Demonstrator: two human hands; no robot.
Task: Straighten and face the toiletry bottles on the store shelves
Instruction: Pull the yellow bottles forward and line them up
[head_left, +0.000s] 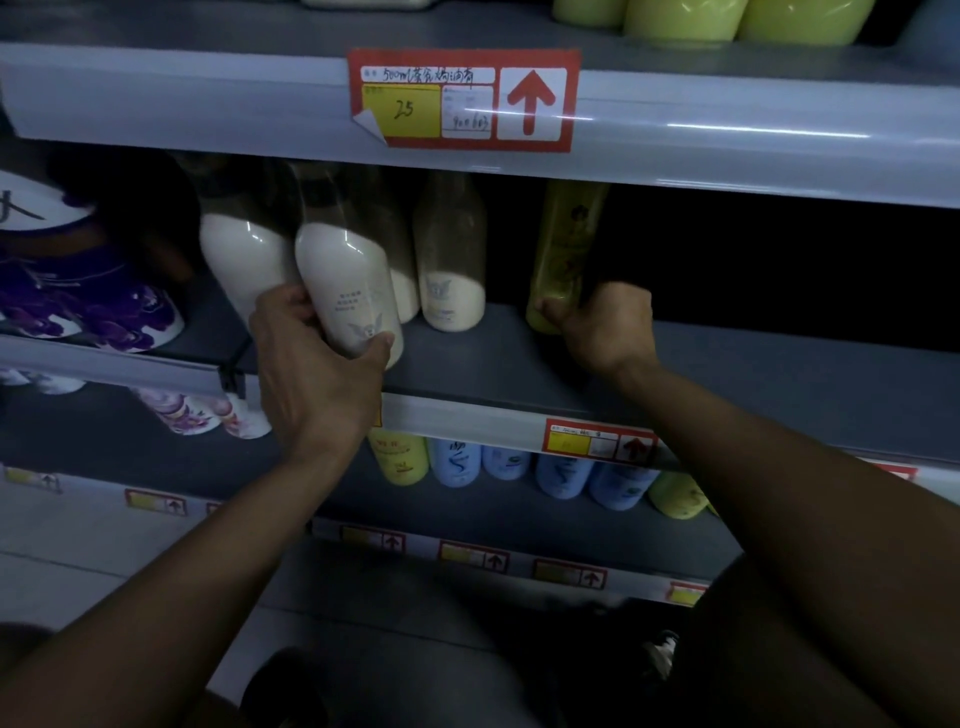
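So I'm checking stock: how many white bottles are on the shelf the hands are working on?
4. One tilted bottle gripped by the left hand, one behind it to the left, one mostly hidden behind it, one standing to the right. More may hide in the dark behind.

The red shelf tag (464, 100) reads "25" beside an up arrow.

A single head-worn wide-angle view looked forward and slightly down, close in on the middle shelf (493, 358). The upper shelf edge (727, 135) crossed the top of frame; lower shelves and both forearms filled the bottom.
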